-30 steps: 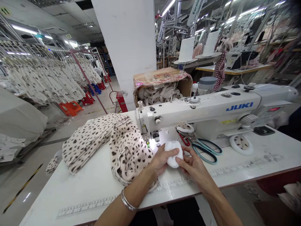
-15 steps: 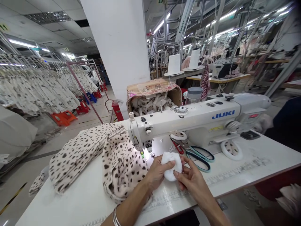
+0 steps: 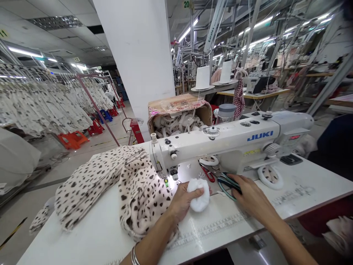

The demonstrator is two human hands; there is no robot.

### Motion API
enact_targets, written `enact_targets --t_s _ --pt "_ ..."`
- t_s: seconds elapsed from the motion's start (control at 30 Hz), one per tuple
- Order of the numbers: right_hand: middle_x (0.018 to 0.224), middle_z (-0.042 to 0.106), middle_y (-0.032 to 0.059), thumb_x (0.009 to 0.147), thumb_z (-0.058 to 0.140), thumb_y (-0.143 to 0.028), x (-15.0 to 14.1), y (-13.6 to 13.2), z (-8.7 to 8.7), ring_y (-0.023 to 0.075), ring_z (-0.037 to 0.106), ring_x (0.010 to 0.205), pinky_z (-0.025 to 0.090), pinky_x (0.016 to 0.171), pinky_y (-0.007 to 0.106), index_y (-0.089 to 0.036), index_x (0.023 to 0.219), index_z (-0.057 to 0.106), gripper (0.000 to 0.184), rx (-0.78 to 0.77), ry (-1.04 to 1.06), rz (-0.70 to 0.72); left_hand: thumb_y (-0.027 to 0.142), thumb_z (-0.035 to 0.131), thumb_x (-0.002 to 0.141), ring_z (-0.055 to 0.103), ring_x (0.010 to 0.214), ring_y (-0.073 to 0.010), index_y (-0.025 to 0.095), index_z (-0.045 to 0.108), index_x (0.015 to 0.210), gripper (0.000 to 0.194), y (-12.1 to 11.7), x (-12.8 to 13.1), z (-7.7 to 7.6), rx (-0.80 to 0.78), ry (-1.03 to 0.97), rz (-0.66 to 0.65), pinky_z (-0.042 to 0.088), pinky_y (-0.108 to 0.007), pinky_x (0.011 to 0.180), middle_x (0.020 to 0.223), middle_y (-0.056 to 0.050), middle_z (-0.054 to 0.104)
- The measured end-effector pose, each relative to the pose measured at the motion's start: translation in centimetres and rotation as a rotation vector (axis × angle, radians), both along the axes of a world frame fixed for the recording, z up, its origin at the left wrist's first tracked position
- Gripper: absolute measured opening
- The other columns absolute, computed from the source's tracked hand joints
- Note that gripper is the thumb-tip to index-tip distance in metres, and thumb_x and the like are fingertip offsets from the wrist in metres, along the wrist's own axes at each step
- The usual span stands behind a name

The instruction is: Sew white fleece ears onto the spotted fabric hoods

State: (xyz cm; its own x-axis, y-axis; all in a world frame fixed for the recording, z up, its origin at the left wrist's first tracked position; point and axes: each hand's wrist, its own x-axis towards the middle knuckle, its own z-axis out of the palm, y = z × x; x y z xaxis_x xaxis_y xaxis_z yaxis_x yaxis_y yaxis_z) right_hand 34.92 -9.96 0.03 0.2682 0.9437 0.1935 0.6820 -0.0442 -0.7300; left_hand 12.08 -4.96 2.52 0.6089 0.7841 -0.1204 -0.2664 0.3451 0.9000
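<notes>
Pinched between the thumb and fingers of my left hand (image 3: pixel 182 200) is a rounded, fluffy white fabric piece (image 3: pixel 199 201), just in front of the sewing machine's needle area. My right hand (image 3: pixel 250 195) is closed round the teal-and-black handles of the scissors (image 3: pixel 229 181), which lie on the table with their blades toward the machine. Beside the blades is a red-handled tool (image 3: pixel 207 173). A white-rimmed ring piece with spotted fabric (image 3: pixel 209 162) lies behind them. Spotted fleece fabric (image 3: pixel 146 198) is bunched left of the needle.
The white JUKI sewing machine (image 3: pixel 209 145) spans the table (image 3: pixel 91 235). Folded spotted fabric (image 3: pixel 91 184) lies at the left. Another white-rimmed round piece (image 3: pixel 278 182) sits at the right. Behind the machine stands a cardboard box (image 3: pixel 179 105) of fabric pieces, near thread cones (image 3: pixel 203 78).
My right hand has let go of the white fabric piece and moved right onto the scissors' handles. My left hand still holds the piece. The view has shifted to the right.
</notes>
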Motion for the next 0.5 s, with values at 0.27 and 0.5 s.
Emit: enact_targets --t_s 0.27,0.5 --pt "0.086 0.061 0.011 0.07 0.051 -0.034 1.6 0.2 1.0 0.0342 0.061 0.089 0.05 0.064 0.041 -0.024 0.117 0.064 0.049 -0.038 -0.328 0.061 0.039 0.083 0.068 0.068 0.093 -0.0276 0.01 0.074 0.097 0.043 -0.6 0.0 0.7 0.071 -0.001 -0.087 0.052 -0.039 0.085 0.095 -0.014 0.073" --pt "0.115 0.066 0.0075 0.077 0.064 -0.05 2.6 -7.3 0.6 0.0306 0.063 0.104 0.056 0.08 0.033 -0.028 0.121 0.061 0.049 -0.09 0.103 0.103 0.038 0.081 0.07 0.067 0.094 -0.0279 0.01 0.073 0.1 0.042 -0.6 0.1 0.3 0.105 0.054 -0.095 0.054 -0.039 0.084 0.099 -0.014 0.072"
